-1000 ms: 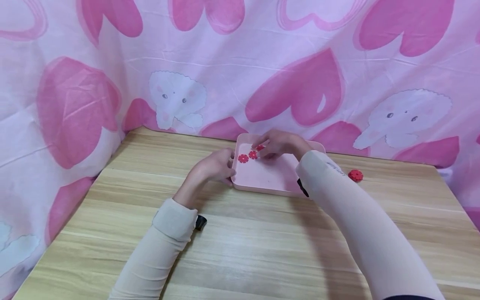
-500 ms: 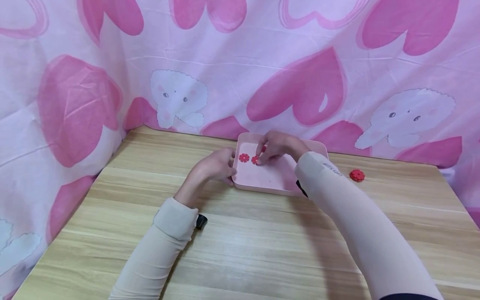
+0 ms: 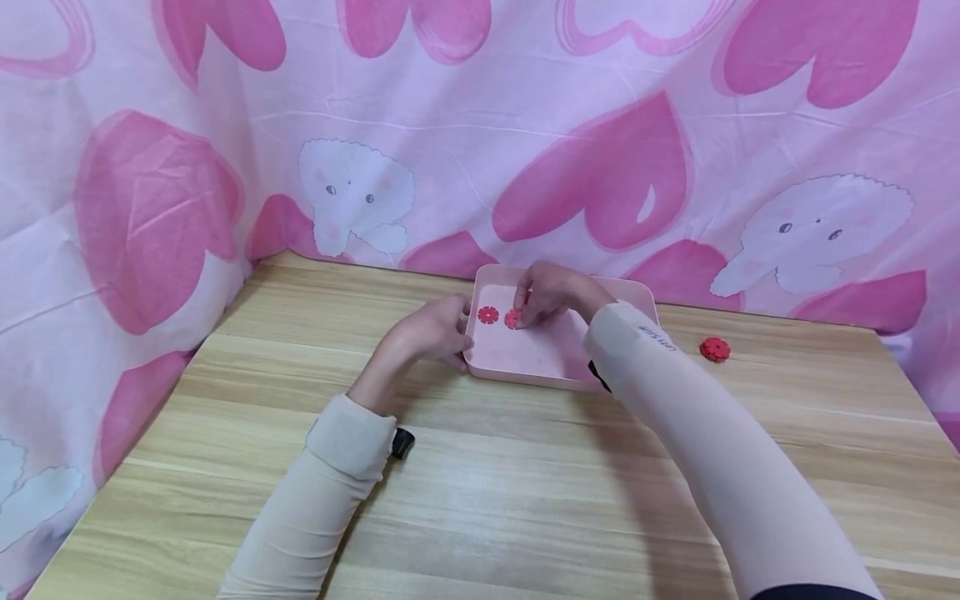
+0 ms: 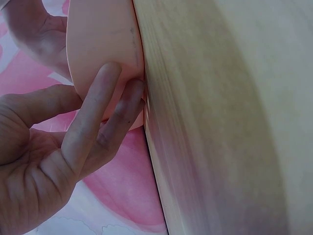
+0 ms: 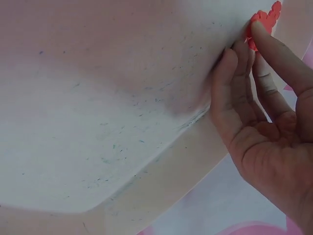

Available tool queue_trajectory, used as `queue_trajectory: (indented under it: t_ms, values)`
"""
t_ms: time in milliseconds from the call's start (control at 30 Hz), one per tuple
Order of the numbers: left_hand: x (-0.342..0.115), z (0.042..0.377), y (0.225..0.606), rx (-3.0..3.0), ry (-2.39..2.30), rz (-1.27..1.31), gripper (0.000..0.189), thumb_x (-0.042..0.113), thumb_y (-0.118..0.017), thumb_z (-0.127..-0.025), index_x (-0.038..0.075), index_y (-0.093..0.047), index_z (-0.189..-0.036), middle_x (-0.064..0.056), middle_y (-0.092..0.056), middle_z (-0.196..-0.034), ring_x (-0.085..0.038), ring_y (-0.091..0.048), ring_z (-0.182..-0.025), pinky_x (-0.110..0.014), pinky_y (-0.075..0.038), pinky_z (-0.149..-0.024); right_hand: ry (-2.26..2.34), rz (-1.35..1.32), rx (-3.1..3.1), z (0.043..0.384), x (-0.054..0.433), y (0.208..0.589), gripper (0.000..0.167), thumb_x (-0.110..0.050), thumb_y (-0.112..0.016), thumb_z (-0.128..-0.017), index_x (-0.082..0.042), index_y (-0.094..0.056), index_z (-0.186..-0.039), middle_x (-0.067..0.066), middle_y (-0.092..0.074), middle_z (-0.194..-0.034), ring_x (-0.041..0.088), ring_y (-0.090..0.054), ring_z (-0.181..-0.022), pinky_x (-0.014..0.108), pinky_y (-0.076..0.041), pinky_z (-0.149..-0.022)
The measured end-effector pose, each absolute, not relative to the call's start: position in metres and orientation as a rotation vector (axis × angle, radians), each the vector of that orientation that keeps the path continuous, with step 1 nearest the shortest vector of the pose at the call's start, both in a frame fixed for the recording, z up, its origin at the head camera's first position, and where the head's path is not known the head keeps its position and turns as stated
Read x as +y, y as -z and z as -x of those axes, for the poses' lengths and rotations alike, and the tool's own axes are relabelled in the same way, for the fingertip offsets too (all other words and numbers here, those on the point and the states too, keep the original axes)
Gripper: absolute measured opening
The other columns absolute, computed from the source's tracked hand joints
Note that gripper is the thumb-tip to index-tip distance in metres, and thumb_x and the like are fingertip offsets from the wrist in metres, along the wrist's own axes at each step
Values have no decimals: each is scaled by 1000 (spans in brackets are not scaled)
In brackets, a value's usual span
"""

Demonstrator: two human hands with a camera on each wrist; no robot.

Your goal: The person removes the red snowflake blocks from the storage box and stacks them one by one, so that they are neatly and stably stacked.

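A: What does the right hand [image 3: 553,296] have?

B: A bright red, flat, flower-shaped disc [image 5: 266,20], pinched between thumb and finger. It is inside the shallow pink rectangular tray [image 3: 525,354], toward the tray's far left part.

A: And the look of it?

B: Round, thin and matte, with notches cut all round its edge like short petals. The thumb covers part of it. More red shows by the fingers; whether that is one disc or a second overlapping it cannot be told.

A: Any others in the tray?

B: One matching loose red disc [image 3: 488,315], lying flat just inside the tray's left wall, its petals plain to see.

A: The left hand [image 3: 429,331]?

B: It holds the tray by that left wall, some fingers laid against the outside. The wall is smooth, and the tray's floor bears small dark scuffs.

A: What sits right of the tray?

B: A small pile of red notched discs [image 3: 715,349], on the pale wood-grain table [image 3: 480,500]. Their number cannot be told. Behind the tray hangs a pink heart-print cloth [image 3: 450,150].
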State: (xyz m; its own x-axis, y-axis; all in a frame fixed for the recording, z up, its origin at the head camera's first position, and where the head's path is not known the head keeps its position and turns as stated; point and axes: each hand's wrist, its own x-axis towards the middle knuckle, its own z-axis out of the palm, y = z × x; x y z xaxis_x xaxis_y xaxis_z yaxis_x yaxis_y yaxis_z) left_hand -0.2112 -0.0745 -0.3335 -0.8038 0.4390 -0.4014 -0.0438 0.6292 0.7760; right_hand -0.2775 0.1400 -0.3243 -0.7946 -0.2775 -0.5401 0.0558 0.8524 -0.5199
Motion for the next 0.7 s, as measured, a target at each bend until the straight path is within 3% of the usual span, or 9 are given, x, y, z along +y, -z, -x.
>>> queue_trajectory:
  t_ms: [300, 533, 700]
  values:
    - [-74, 211, 333, 2276, -1108, -302, 50, -8, -58, -103, -8, -44, -150, -28, -69, -125, -28, -77, -91, -35, -71, -79, 846, 105, 2352, 281, 144, 328, 14, -6, -74, -99, 1, -72, -111, 10, -73, -94, 20, -71, -84, 34, -69, -94]
    - [-74, 211, 333, 2282, -1097, -294, 50, -7, -59, -103, -7, -44, -150, -27, -68, -126, -27, -76, -91, -36, -71, -81, 928, 72, 2316, 281, 151, 322, 7, 0, -70, -100, 3, -67, -106, 11, -71, -90, 20, -74, -79, 37, -70, -92]
    - [-74, 210, 333, 2285, -1099, -292, 51, -7, -60, -103, -6, -43, -151, -26, -67, -130, -28, -75, -94, -36, -71, -81, 970, 61, 2295, 280, 158, 317, 13, 3, -69, -100, 8, -65, -110, 10, -72, -87, 18, -74, -77, 39, -69, -93]
